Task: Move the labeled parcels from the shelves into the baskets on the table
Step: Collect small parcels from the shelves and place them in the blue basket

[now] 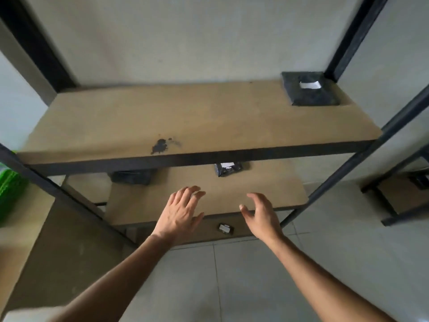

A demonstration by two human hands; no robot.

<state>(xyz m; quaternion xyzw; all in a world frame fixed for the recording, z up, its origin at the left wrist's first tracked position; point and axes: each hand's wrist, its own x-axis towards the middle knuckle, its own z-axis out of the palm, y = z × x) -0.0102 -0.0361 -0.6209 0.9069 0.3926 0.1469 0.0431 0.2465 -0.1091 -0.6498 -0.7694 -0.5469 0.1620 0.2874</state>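
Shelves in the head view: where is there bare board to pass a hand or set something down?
Upper shelf is bare from its left end to the parcel in the back right corner. The shelf below is bare along its front, beneath the hands; two parcels crowd its back.
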